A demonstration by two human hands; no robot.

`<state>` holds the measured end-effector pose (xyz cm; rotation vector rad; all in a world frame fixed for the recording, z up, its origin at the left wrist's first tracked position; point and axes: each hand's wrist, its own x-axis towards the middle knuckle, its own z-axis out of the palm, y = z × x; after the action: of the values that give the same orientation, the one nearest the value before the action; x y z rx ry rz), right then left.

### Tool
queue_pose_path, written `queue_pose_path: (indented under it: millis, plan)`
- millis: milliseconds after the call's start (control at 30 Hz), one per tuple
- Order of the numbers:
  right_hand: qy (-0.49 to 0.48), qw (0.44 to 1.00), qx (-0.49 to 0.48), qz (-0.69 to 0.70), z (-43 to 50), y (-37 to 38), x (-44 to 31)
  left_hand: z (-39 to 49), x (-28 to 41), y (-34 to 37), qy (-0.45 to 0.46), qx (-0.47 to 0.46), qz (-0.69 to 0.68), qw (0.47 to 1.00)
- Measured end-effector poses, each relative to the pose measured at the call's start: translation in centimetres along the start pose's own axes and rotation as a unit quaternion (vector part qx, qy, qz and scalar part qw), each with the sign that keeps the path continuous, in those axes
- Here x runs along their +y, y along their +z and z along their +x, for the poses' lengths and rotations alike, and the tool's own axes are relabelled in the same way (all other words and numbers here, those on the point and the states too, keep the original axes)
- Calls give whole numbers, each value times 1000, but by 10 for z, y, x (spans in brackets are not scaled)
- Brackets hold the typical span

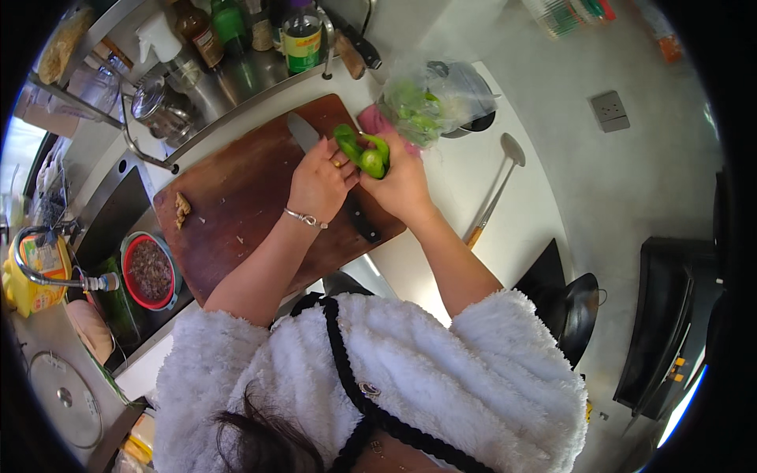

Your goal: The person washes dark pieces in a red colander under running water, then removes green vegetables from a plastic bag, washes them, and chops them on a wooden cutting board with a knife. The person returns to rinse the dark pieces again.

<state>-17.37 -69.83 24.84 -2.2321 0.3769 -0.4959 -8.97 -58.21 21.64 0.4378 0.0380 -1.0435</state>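
Note:
Over a brown cutting board (248, 177), my right hand (405, 180) grips green peppers (371, 161), one with its stem end facing up. My left hand (322, 180), wearing a ring and a bracelet, has its curled fingers against the left side of the peppers; its fingertips are partly hidden. Beneath both hands lies a kitchen knife (362, 222), its blade towards the board's far edge and its black handle near the front. A piece of ginger (181, 210) rests at the board's left end, with small scraps nearby.
Beyond my right hand are a clear plastic bag (417, 103) of green vegetables, a pink cloth (378, 121) and a dark pan (482, 121). A ladle (497, 186) lies on the white counter. Left, a red strainer (152, 269) stands in the sink (112, 227). Bottles (303, 38) line the shelf.

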Motion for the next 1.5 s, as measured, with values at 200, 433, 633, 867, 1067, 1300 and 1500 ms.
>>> queue_pose_path:
  millis: [200, 433, 633, 867, 1067, 1300, 1500]
  plan:
    - [62, 995, -70, 36, -11, 5, 7, 0, -1, -9, 107, 67, 166, 978]
    - [89, 994, -62, 13, -6, 27, 6, 7, -21, -9, -5, 35, 37, 999]
    - [10, 958, -284, -48, -2, 3, -11, -3, -19, -9, -32, 43, -58, 997]
    - [97, 988, 61, -102, 91, -92, 17, -8, 27, -28, 17, 19, 14, 1000]
    - [85, 911, -300, -270, 141, -92, 43, -22, 28, -32, 8, 34, 1, 999]
    - [87, 821, -248, -506, 146, -68, 45, -28, 30, -44, -3, 82, -17, 997]
    - [84, 805, -284, -514, 154, -65, 59, -32, 31, -49, 9, 94, -18, 995]
